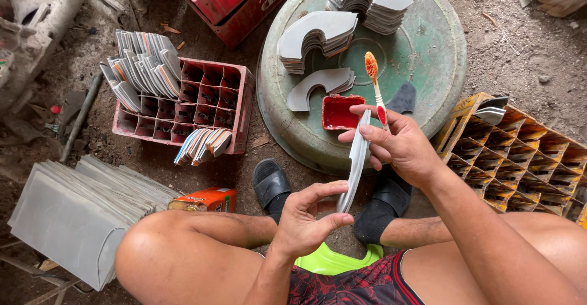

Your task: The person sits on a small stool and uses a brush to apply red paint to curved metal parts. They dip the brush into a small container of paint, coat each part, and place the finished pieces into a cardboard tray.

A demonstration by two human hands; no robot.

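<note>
- Head view — the left hand (306, 219) pinches the lower end of a curved grey sheet piece (356, 161) between thumb and fingertips; the piece stands edge-on, so its thin rim faces up between the two hands.
- The right hand (400, 146) is closed around the upper end of the same piece and also grips a toothbrush (374, 85), bristles up and coated orange-red; holding both in one hand appears to keep the brush ready at the edge.
- Just beyond the right hand, a small red tray (339, 112) of red paste sits on the upturned green basin (428, 48) — near enough for dipping, by the look of it.
- Farther beyond both hands, stacks of grey cut pieces (318, 36) lie on the basin.
- Left of the left hand, a red crate (208, 100) holds pieces stood on edge in its cells, likely to keep them apart.
- Right of the right hand, a yellow crate (520, 152) holds very few pieces.
</note>
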